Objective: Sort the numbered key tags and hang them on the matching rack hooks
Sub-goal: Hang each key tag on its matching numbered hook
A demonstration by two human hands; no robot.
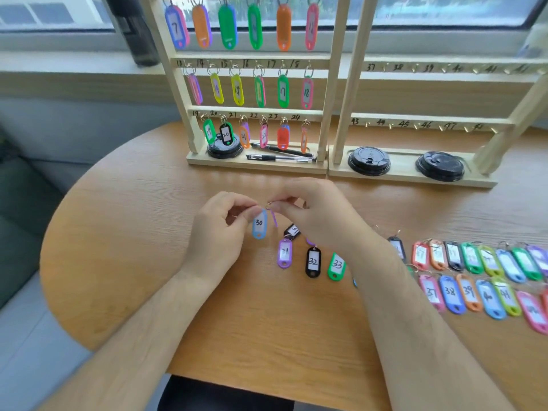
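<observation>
Viewed from above a wooden table [148,232]. Pinched tag 30 [259,223], light blue, at its top between thumb and forefinger of the left hand [219,229], other fingers curled. Pinched its ring [270,204] with the fingertips of the right hand [314,215]. Held both just above the table, probably to straighten the ring for hooking. Possibly shared the ring with a purple tag [275,221], edge-on and too thin to be sure. Laid below in order: tags 31 [284,253], 32 [313,261] and 33 [336,266]; to the right, two rows [474,280] of later numbers, ready for picking. Stood behind: left rack [255,109], hung full through 24; right rack [430,118], hooks bare from 37 on. No hook for 30 in view. Kept in the rack bases: black lids [368,160] and pens [281,157]. Beyond, a window [44,13], a dark bottle [133,28] on the sill, a grey sofa [17,203] at left.
</observation>
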